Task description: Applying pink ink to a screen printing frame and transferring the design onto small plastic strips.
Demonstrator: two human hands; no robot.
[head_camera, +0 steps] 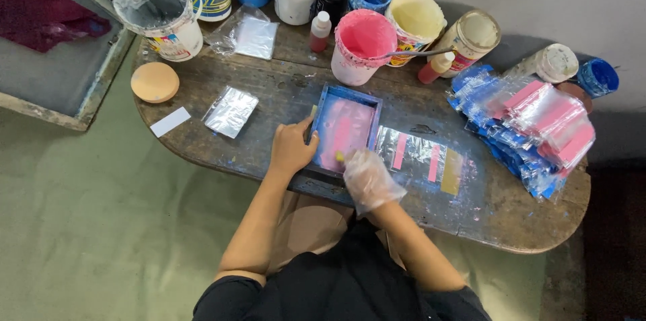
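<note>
While the left hand (291,148) presses flat against the left edge of a small blue-framed printing screen (344,131), fingers curled over the frame to hold it, the right hand (368,180), wrapped in a clear plastic glove, closes around a small yellow tool (340,157) at the screen's lower edge. Pink ink is spread across the mesh inside the frame. The screen lies near the middle of a worn oval wooden surface (282,95) stained with blue paint. Just right of the screen lies a clear plastic sheet with pink and yellow strips (424,157), and further right a heap of blue and pink plastic packets (531,126). Behind the screen stands an open pink paint tub (363,45) with a spoon resting in it, among other tubs and small bottles. Left of the person, a clear plastic pouch (231,112), a white card (170,122) and a round tan lid (155,82) lie apart.
</note>
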